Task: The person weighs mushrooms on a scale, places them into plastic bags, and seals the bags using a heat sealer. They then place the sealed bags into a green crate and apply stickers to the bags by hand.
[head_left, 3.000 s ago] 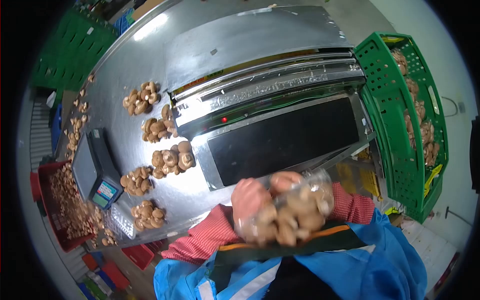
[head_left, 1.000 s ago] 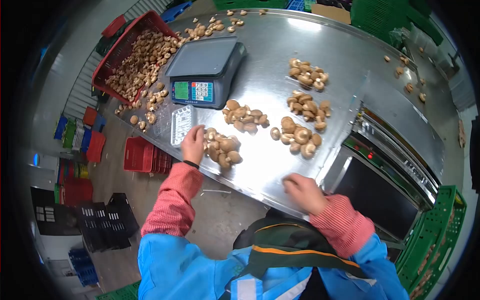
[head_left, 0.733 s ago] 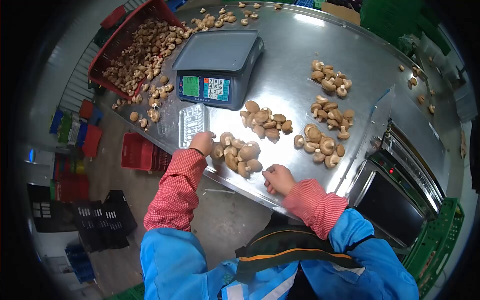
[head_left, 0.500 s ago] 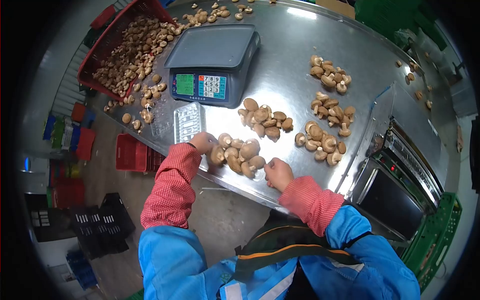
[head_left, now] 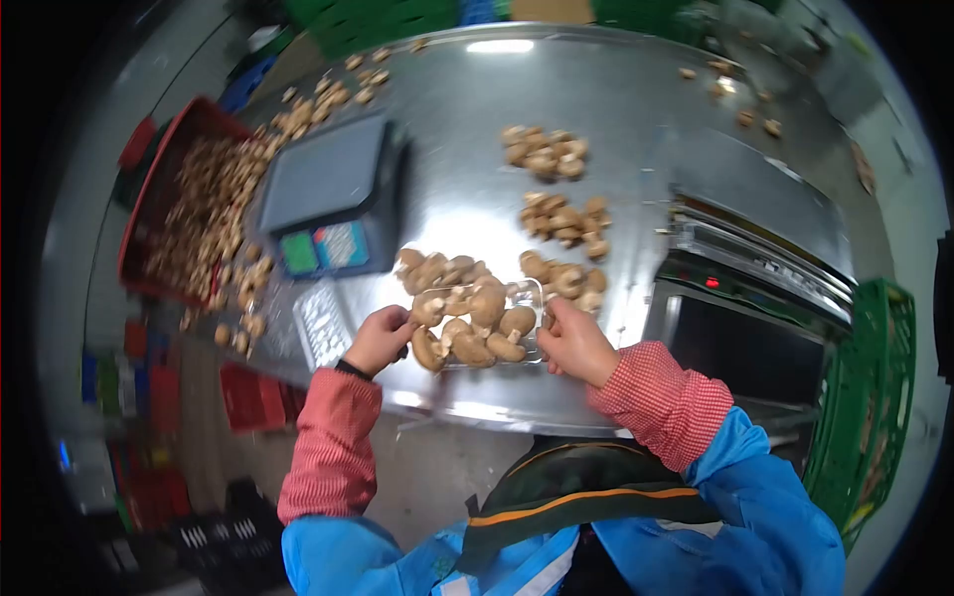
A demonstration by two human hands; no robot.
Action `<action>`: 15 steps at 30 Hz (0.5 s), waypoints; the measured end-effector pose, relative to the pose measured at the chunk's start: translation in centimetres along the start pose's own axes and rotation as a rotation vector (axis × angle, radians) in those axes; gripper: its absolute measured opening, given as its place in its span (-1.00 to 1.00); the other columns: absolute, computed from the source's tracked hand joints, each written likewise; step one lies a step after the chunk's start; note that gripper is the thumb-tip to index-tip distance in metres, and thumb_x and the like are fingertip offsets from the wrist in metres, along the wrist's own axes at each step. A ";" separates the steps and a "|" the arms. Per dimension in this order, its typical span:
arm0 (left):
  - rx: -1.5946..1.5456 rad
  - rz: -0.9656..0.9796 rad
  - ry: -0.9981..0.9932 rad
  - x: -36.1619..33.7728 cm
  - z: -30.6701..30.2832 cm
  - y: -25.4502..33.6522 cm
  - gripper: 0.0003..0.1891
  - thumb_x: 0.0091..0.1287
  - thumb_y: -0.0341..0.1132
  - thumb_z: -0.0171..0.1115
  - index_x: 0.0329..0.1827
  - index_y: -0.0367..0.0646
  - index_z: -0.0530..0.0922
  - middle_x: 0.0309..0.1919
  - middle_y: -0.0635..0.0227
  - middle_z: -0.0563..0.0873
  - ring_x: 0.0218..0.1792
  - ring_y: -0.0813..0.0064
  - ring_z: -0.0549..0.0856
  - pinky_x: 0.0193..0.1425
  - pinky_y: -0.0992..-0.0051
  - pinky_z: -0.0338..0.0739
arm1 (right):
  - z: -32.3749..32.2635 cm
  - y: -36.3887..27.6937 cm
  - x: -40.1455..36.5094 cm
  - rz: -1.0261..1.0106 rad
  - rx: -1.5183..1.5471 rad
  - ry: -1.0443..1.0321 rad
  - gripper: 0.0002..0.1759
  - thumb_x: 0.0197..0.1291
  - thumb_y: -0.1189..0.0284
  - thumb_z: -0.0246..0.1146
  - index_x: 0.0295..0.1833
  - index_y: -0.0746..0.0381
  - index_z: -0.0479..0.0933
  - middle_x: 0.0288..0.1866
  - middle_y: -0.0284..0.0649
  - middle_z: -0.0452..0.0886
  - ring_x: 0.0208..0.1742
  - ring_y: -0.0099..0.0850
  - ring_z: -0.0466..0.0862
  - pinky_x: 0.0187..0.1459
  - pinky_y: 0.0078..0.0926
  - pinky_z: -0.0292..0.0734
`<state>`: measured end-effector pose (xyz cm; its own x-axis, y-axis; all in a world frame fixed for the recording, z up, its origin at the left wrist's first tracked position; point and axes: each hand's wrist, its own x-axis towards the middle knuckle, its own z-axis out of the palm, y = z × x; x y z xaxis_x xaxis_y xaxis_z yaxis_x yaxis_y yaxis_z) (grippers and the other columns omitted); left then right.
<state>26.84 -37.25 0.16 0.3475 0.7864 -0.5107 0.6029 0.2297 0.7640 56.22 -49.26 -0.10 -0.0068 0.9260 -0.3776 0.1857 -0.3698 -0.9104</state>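
Note:
A clear plastic tray (head_left: pixel 535 287) filled with brown-capped mushrooms (head_left: pixel 487 304) is between my hands, near the table's front edge. My right hand (head_left: pixel 578 345) is closed on the tray's right end, thumb and fingers pinching the rim. At the opposite end, my left hand (head_left: pixel 379 340) is closed with its fingertips at the tray's left side, against the mushrooms there. A loose pile of mushrooms (head_left: pixel 437 270) lies just behind the tray, partly hidden by it. Left of my left hand is a stack of clear plastic trays (head_left: pixel 323 326).
A weighing scale (head_left: pixel 328 179) stands at the left, beside a red crate (head_left: pixel 132 243) of mushrooms tipped toward the table. Several mushroom piles (head_left: pixel 563 219) lie right of centre. A machine with a dark plate (head_left: pixel 740 343) and a green crate (head_left: pixel 874 387) are at the right.
My view has swung right, so the scale and crate appear farther left. My right hand has taken hold of the tray's end, and the filled tray now appears raised and shifted rightward.

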 end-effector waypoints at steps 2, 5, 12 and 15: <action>-0.114 0.061 -0.065 0.8 1.8 5.4 -0.87 0.35 -0.32 0.20 -0.26 -0.22 0.54 -0.59 0.47 0.57 -0.67 0.69 0.50 -0.66 0.64 0.33 | -5.0 -1.6 -2.1 -0.034 -0.003 0.073 -0.81 0.25 0.48 0.14 -0.18 0.38 0.32 -0.57 -0.17 0.57 -0.64 -0.44 0.63 -0.65 -0.50 0.50; -0.104 0.207 -0.126 3.9 6.6 12.8 -0.86 0.37 -0.33 0.18 -0.25 -0.23 0.53 -0.58 0.45 0.57 -0.66 0.69 0.51 -0.66 0.62 0.34 | -14.0 -3.2 -5.2 -0.089 -0.026 0.204 -0.82 0.24 0.48 0.16 -0.25 0.37 0.34 -0.58 -0.18 0.56 -0.66 -0.47 0.62 -0.68 -0.51 0.49; 0.045 0.508 -0.264 14.2 23.4 30.5 -0.77 0.30 -0.30 0.21 -0.16 -0.31 0.60 -0.47 0.36 0.66 -0.56 0.61 0.59 -0.52 0.57 0.47 | -35.7 -0.2 -8.8 -0.152 -0.275 0.588 -0.81 0.18 0.45 0.21 -0.23 0.36 0.41 -0.56 -0.17 0.54 -0.61 -0.42 0.55 -0.55 -0.41 0.41; 0.003 0.436 -0.302 18.2 28.7 34.3 -0.79 0.26 -0.32 0.21 -0.19 -0.31 0.60 -0.48 0.33 0.67 -0.56 0.60 0.60 -0.53 0.56 0.47 | -42.0 3.5 -7.2 -0.192 -0.338 0.664 -0.80 0.17 0.42 0.22 -0.22 0.33 0.42 -0.53 -0.15 0.55 -0.53 -0.35 0.58 -0.45 -0.34 0.43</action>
<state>74.45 -31.49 5.78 0.7577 0.6080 -0.2371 0.3581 -0.0836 0.9299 98.14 -54.03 6.53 0.5024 0.8625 0.0603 0.5319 -0.2533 -0.8080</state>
